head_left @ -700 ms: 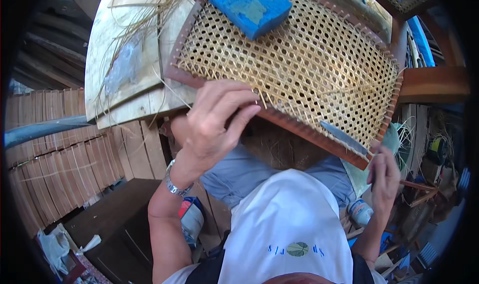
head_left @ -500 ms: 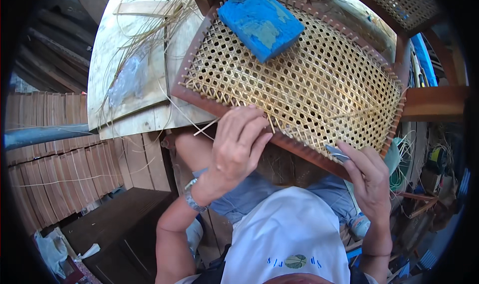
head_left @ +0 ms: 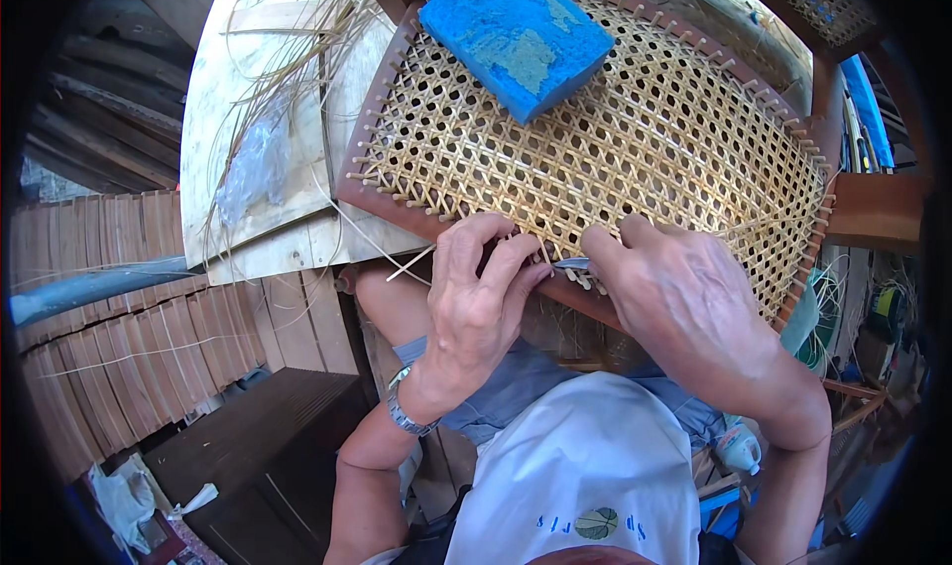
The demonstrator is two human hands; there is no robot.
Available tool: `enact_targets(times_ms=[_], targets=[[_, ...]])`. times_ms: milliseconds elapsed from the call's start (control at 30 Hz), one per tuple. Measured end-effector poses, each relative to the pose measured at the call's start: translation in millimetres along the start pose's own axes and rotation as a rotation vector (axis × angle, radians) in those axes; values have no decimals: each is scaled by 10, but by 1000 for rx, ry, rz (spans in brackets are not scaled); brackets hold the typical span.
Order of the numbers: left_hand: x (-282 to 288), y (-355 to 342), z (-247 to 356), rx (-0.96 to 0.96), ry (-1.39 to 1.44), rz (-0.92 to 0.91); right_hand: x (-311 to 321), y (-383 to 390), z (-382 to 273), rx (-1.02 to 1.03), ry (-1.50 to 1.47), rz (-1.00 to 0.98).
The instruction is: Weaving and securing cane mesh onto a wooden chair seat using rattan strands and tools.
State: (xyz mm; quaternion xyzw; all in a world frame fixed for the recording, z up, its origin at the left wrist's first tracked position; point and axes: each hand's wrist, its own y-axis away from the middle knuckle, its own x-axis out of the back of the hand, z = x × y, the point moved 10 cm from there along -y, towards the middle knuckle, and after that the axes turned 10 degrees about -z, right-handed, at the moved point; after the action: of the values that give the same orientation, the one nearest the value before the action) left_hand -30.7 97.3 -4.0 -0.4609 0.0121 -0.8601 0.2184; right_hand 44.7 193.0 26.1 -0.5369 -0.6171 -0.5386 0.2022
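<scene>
A woven cane panel [head_left: 635, 168] in a reddish-brown wooden frame [head_left: 392, 205] lies tilted in front of me, with pegs standing along its edges. At the near edge, my left hand [head_left: 474, 292] is closed, thumb and fingertips pinching a thin cane strand [head_left: 542, 251]. My right hand [head_left: 694, 292] has come down close beside it, fingers wrapped round a small pointed metal blade [head_left: 572, 263]. The blade's tip is next to my left thumb; its rear part is hidden in my fingers. On the far part of the cane rests a blue block [head_left: 521, 44] with worn patches.
Left of the frame is a pale board [head_left: 223, 119] with loose cane strands [head_left: 322, 44] and a clear plastic bag [head_left: 256, 163]. Stacked wooden slats [head_left: 129, 337] and a dark box [head_left: 253, 456] stand lower left. A wooden beam [head_left: 878, 208] juts out at the right.
My right hand has moved left along the near edge with the blade, up to my left hand. My left hand has stayed nearly in place, still pinching at the edge.
</scene>
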Motion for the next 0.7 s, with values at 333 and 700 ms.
enact_targets(times_ms=[333, 700], targets=[[16, -17, 4, 25, 42, -46, 97, 43, -229, 242, 125, 212], [88, -60, 103, -12, -106, 2, 64, -153, 237, 95, -269, 173]])
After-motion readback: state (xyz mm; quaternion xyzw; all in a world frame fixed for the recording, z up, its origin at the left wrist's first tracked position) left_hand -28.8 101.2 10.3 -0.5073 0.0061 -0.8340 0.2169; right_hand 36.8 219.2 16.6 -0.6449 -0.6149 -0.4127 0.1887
